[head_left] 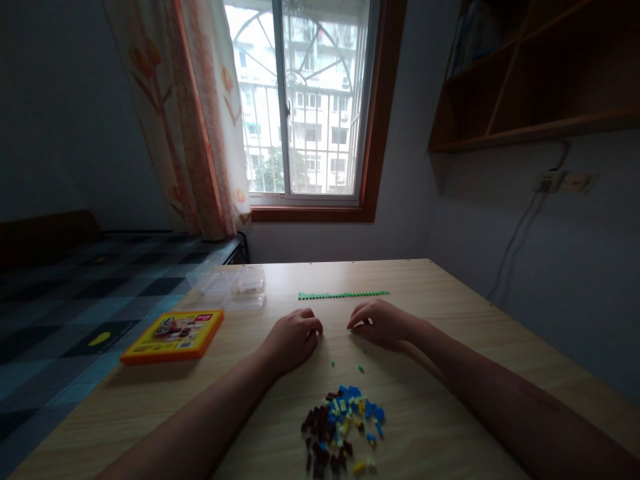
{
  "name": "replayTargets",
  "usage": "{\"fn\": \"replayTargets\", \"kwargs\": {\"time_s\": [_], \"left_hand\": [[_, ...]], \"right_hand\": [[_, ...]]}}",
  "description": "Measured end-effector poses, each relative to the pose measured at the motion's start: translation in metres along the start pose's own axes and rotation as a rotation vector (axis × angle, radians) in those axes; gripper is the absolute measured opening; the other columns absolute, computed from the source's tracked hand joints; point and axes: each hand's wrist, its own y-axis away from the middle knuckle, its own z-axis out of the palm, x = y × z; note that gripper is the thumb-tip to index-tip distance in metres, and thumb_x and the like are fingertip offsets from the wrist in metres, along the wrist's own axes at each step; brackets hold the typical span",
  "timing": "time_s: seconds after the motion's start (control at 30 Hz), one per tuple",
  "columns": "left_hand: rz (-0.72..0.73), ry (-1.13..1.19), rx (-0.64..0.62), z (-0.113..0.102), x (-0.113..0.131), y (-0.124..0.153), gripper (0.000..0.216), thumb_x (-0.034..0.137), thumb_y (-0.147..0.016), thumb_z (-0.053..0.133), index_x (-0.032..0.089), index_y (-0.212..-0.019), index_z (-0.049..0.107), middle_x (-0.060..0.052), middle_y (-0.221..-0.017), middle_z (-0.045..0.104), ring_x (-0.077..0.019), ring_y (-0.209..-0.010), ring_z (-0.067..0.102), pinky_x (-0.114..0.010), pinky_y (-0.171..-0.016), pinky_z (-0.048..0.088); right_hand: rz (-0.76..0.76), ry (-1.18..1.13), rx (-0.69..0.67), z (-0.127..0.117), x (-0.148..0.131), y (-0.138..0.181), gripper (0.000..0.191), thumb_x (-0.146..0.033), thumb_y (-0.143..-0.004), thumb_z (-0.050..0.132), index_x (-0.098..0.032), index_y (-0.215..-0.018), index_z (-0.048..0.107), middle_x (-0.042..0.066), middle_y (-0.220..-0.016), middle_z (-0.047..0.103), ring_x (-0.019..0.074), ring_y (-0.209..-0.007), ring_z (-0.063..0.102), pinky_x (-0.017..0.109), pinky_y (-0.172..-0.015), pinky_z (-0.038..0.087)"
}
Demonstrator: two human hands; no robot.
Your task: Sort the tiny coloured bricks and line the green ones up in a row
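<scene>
My right hand [375,320] is low over the wooden table, thumb and fingertips pinched at a small green building brick [353,331]. Across from it, my left hand [296,337] rests on the tabletop with its fingers curled in; whatever may be inside them is hidden. Beyond both hands runs a long, thin row of small green bricks [344,295]. Nearer to me, loose green bricks [361,369] lie scattered. A pile of brown, blue, yellow and cream bricks [343,427] sits between my forearms.
Clear plastic trays [240,287] stand at the table's far left. In front of them lies an orange and yellow box [175,337]. A bed with a checked cover [95,293] adjoins the left side. A wall shelf [535,127] hangs at the right.
</scene>
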Motion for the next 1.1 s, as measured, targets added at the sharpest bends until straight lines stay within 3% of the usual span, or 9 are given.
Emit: {"fn": "replayTargets", "kwargs": {"time_s": [0.17, 0.47, 0.67, 0.87, 1.1], "left_hand": [[0.0, 0.002, -0.003, 0.0, 0.0, 0.0, 0.022, 0.012, -0.08, 0.053, 0.022, -0.085, 0.071, -0.004, -0.091, 0.065, -0.0174, -0.084, 0.061, -0.028, -0.075, 0.047], [-0.003, 0.011, -0.014, -0.001, 0.001, 0.0, 0.023, 0.012, -0.079, 0.053, 0.022, -0.085, 0.072, -0.004, -0.092, 0.066, -0.0179, -0.084, 0.061, -0.029, -0.077, 0.047], [0.0, 0.009, -0.009, -0.002, 0.001, 0.0, 0.022, 0.013, -0.08, 0.053, 0.022, -0.085, 0.072, -0.004, -0.09, 0.066, -0.0181, -0.084, 0.06, -0.029, -0.076, 0.047], [-0.007, 0.002, -0.019, -0.002, 0.003, 0.0, 0.02, 0.013, -0.08, 0.054, 0.022, -0.084, 0.072, -0.004, -0.091, 0.066, -0.0184, -0.084, 0.061, -0.029, -0.077, 0.047], [-0.01, 0.009, -0.015, -0.002, 0.002, 0.0, 0.021, 0.013, -0.08, 0.054, 0.023, -0.085, 0.072, -0.004, -0.092, 0.066, -0.0184, -0.085, 0.061, -0.029, -0.077, 0.047]], "right_hand": [[0.09, 0.028, 0.001, -0.004, 0.011, 0.003, 0.015, -0.022, -0.079, 0.069, -0.022, -0.09, 0.08, 0.003, -0.081, 0.074, 0.0137, -0.068, 0.063, 0.022, -0.066, 0.046], [0.034, -0.041, -0.011, -0.002, 0.0, 0.002, 0.014, -0.024, -0.081, 0.068, -0.021, -0.087, 0.08, 0.004, -0.082, 0.073, 0.0119, -0.064, 0.06, 0.021, -0.061, 0.045], [0.027, 0.123, 0.001, 0.002, -0.008, 0.001, 0.012, -0.021, -0.08, 0.067, -0.022, -0.084, 0.078, 0.002, -0.081, 0.072, 0.0111, -0.061, 0.06, 0.021, -0.061, 0.042], [-0.075, 0.346, -0.033, 0.002, -0.024, 0.0, 0.013, -0.017, -0.083, 0.064, -0.023, -0.081, 0.075, 0.001, -0.081, 0.073, 0.012, -0.064, 0.061, 0.023, -0.059, 0.037], [-0.099, 0.29, -0.044, -0.003, -0.027, 0.0, 0.016, -0.017, -0.083, 0.064, -0.025, -0.084, 0.077, 0.0, -0.083, 0.074, 0.0118, -0.066, 0.063, 0.021, -0.061, 0.038]]}}
